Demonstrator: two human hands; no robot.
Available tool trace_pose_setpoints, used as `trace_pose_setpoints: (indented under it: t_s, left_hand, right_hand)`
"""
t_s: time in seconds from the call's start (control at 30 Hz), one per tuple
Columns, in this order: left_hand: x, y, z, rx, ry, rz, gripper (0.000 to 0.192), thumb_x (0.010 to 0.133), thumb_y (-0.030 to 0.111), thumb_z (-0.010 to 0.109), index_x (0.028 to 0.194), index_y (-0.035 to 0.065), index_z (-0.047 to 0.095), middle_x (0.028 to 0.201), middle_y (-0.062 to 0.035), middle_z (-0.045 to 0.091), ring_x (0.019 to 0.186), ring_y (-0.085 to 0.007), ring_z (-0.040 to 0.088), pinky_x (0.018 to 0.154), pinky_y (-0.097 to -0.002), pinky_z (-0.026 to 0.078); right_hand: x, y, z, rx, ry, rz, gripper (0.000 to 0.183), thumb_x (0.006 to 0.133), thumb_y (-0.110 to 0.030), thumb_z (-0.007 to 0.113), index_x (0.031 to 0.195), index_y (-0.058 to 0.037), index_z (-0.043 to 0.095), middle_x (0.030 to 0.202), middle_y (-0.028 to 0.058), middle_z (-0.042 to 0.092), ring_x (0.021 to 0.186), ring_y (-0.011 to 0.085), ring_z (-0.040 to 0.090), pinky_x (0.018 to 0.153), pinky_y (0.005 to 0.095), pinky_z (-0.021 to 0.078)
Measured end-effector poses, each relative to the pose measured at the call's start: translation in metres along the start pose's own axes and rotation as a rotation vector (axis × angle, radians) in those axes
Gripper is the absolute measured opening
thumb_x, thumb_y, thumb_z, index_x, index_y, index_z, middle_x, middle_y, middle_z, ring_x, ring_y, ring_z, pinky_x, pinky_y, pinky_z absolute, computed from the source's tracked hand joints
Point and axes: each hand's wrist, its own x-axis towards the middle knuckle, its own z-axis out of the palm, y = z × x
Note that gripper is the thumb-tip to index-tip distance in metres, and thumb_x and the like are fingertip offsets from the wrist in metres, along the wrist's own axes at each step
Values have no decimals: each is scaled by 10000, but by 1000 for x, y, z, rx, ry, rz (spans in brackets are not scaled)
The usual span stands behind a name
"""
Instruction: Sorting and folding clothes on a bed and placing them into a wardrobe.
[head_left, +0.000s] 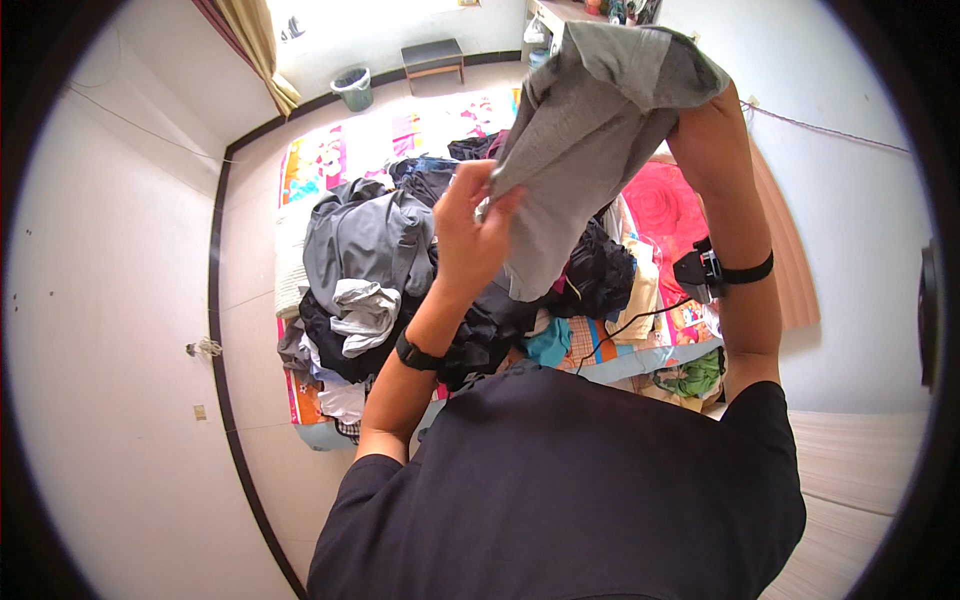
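Note:
A grey cloth garment (577, 165) is raised above the bed, bunched at its top and hanging down toward the left. The thumb and fingers of my left hand (474, 221) pinch its left edge. My right arm reaches up to the garment's upper right end, where cloth covers the right hand, so its fingers are hidden. Below lies a heap of clothes: a dark grey garment (367, 240), a light grey crumpled piece (365, 315) and black clothing (600, 262).
The bed carries a colourful printed sheet (315, 161) and a red rose-patterned cover (667, 199). A black cable (637, 326) runs from a device (699, 271) on my right forearm. Green cloth (694, 375) lies by the bed's near right corner. Beyond stand a bin (352, 90) and a low bench (433, 56).

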Motion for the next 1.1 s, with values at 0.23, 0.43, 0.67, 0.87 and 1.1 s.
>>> trace_pose_setpoints:
  t_s: [0.23, 0.43, 0.67, 0.87, 1.1]
  left_hand:
    - [-7, 33, -37, 455, 55, 285, 159, 942, 80, 579, 1061, -5, 519, 660, -57, 606, 608, -39, 521, 548, -184, 383]
    - [-13, 70, -49, 412, 51, 280, 209, 839, 34, 678, 1030, -1, 601, 642, -68, 610, 539, -109, 554, 527, -223, 423]
    - [-1, 45, -53, 436, -13, 40, 169, 919, 122, 619, 1055, 31, 575, 580, -15, 529, 571, -50, 463, 560, -208, 381]
    - [-9, -136, -60, 169, -82, -313, 209, 937, 163, 589, 1071, 4, 597, 711, -34, 590, 678, -95, 509, 648, -255, 431]
    - [-61, -298, -66, 41, -40, -634, 189, 920, 112, 586, 1073, 12, 633, 814, -6, 658, 735, -60, 555, 668, -236, 443]
  right_hand:
    - [-21, -37, 47, -1429, 1, -442, 277, 866, -76, 597, 1135, -6, 605, 1110, 119, 644, 1075, 270, 595, 964, 383, 452]
    - [-30, -29, 70, -14, 312, -226, 283, 899, -57, 539, 1165, 27, 590, 1132, 102, 643, 1051, 207, 598, 920, 313, 464]
    - [8, -4, 86, -76, 132, -197, 273, 923, -23, 483, 1167, 39, 590, 1083, 95, 647, 1005, 168, 595, 878, 287, 473]
    - [39, 180, 78, -418, 166, 167, 280, 872, -139, 531, 1086, 9, 634, 918, 78, 673, 864, 136, 570, 788, 307, 467]
    - [-3, 353, 71, -291, 10, 109, 252, 824, -53, 504, 1042, 1, 619, 870, 154, 656, 830, 203, 617, 779, 325, 481]
